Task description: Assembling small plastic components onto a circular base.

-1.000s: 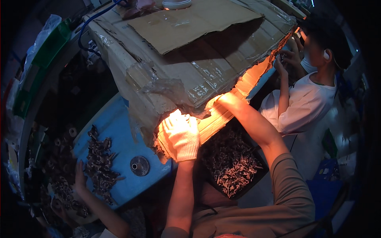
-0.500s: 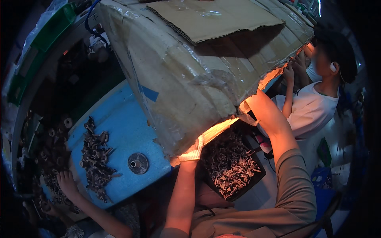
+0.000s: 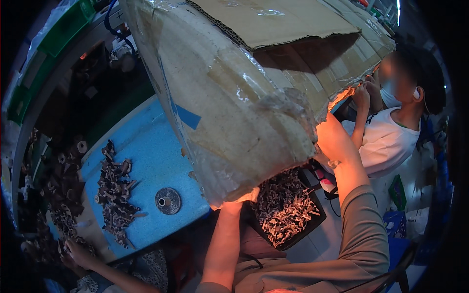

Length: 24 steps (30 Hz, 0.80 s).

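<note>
A large taped cardboard cover [image 3: 234,112] spans the view in front of me, with orange light under its torn edge. My left hand [image 3: 244,196] is at the near left corner of this edge; its fingers are hidden beneath. My right forearm [image 3: 344,151] reaches under the right part of the edge, which covers the right hand. What either hand holds does not show. Between my arms stands a dark tray [image 3: 320,222] heaped with small, branching, brownish pieces [image 3: 288,210], lit orange near the front.
On the left, a blue tabletop [image 3: 146,146] bears a pile of dark pieces [image 3: 116,195] and a round grey disc [image 3: 167,201] with a raised hub. Another person's hand [image 3: 75,254] works at the lower left. A masked person in a white shirt [image 3: 388,141] sits at the right.
The cardboard's near edge has come down, and less orange glow shows. My left hand's white covering has gone out of sight under it. The co-worker's hand at left has moved down.
</note>
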Available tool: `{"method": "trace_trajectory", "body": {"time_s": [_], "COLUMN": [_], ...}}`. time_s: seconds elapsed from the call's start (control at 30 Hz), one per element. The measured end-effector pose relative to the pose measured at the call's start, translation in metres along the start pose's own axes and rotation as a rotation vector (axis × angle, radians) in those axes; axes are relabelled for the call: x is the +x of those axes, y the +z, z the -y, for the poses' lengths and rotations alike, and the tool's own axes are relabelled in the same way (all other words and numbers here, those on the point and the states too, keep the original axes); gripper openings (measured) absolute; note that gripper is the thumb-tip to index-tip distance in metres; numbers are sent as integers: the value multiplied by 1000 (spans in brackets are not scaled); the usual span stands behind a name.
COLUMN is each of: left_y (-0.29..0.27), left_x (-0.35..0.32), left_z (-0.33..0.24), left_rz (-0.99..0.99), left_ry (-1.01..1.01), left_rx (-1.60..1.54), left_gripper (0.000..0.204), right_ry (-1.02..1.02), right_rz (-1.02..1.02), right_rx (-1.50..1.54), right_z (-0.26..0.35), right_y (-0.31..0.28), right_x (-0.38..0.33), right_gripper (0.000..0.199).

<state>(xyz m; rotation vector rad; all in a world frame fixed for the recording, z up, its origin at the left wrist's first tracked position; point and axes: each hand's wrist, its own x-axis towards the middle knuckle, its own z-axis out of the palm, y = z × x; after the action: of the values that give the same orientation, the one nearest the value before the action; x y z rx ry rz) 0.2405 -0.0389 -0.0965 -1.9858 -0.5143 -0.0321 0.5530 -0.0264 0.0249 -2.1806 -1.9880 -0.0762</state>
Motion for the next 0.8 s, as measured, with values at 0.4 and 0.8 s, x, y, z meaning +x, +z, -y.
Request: {"method": "trace_trajectory", "body": {"time_s": [0.4,0.8], "left_y": [14,-21], "left_x": [-5,26], "left_z": [3,64], "left_rz": [20,204], "left_ry": [60,-495], "left_rx": [468,-1644], "left_gripper": [25,47], "right_ry": [-45,-39], "right_rz": [3,69], "right_rx": [24,1], "right_z": [6,0], "right_y": [0,-20], "right_x": [6,26], "right_gripper": [49,51]}}
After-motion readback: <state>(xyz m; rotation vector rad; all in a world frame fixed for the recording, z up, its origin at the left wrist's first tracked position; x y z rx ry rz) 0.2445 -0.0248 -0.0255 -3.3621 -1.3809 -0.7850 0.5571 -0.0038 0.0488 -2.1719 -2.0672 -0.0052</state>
